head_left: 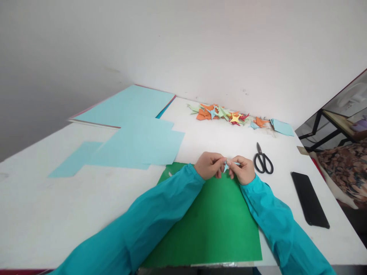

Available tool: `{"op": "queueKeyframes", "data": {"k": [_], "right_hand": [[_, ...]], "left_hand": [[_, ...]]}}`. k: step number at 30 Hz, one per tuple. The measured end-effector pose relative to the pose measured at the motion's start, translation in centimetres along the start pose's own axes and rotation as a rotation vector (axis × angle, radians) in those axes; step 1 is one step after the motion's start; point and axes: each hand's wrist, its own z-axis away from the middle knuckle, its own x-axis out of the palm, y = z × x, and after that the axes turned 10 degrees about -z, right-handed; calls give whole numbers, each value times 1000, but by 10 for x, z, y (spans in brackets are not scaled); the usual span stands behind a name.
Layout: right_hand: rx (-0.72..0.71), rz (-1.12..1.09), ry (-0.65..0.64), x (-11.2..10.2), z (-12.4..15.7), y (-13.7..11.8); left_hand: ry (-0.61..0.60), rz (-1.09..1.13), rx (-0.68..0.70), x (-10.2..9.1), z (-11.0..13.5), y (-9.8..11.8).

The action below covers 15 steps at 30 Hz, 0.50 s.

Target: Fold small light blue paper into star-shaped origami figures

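Both hands meet above the far part of a green sheet [215,225]. Between them is a small light-blue folded paper piece [226,167] with pointed ends. My left hand [210,165] pinches its left side between thumb and fingertips. On the other side, my right hand [242,170] is closed on the piece, thumb and index finger pressed together. Part of the paper is hidden by the fingers, so its full shape cannot be made out. Black-handled scissors [262,162] lie just right of my right hand, blades pointing away.
Light-blue paper sheets [137,147] overlap on the left, with a larger stack [134,101] behind. Colourful folded paper pieces [219,114] line the wall. A small light-blue paper stack [282,127] sits at the back right. A black phone-like slab [309,199] lies near the right edge.
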Motion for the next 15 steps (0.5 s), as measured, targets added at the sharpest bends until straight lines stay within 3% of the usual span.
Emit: {"op": "queueKeyframes", "data": {"k": [6, 12, 15], "right_hand": [[89, -241, 53, -5, -7, 7], [125, -275, 8, -9, -8, 10], [136, -253, 3, -8, -8, 11]], "left_hand": [[-174, 146, -74, -6, -5, -5], [-98, 28, 143, -11, -8, -8], [-127, 28, 118, -8, -8, -12]]}}
